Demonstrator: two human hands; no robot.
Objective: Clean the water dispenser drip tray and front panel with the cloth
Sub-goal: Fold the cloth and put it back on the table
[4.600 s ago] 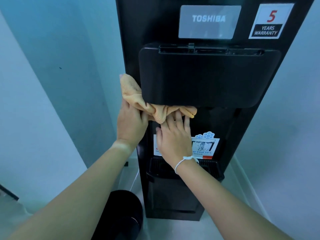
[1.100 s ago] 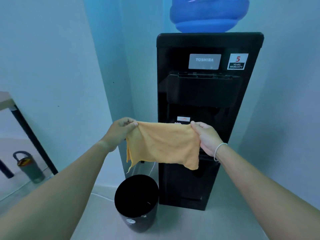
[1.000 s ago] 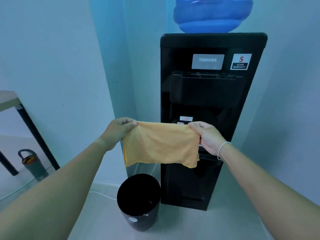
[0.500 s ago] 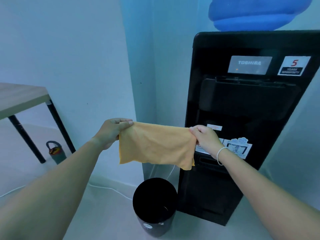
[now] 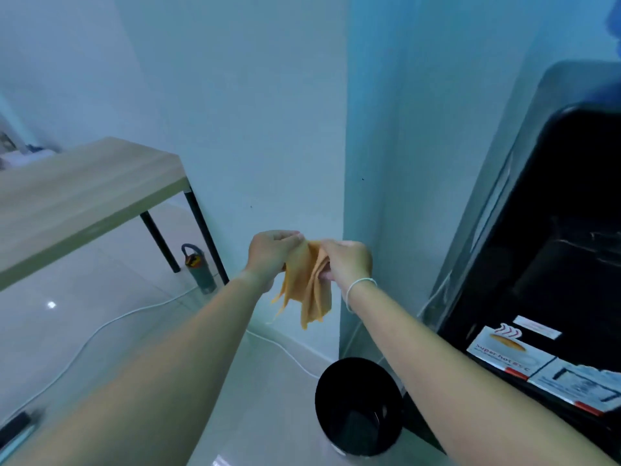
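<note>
The orange cloth (image 5: 307, 290) hangs folded between my two hands, held in the air in front of the white wall. My left hand (image 5: 272, 255) pinches its top edge, and my right hand (image 5: 347, 264), with a white band on the wrist, grips it right beside the left. The black water dispenser (image 5: 551, 264) stands at the right edge of the view, apart from the cloth, with only part of its front panel and its stickers (image 5: 507, 351) showing. The drip tray is out of the frame.
A black round bin (image 5: 358, 403) stands on the floor by the dispenser's left side. A wooden table (image 5: 77, 193) with black legs is at the left, with a bottle (image 5: 198, 269) beneath it. A white cable (image 5: 100, 331) runs over the tiled floor.
My hands have come together, so the cloth went from stretched flat to folded and hanging. The view swung left: the dispenser slid to the right edge and the table came in.
</note>
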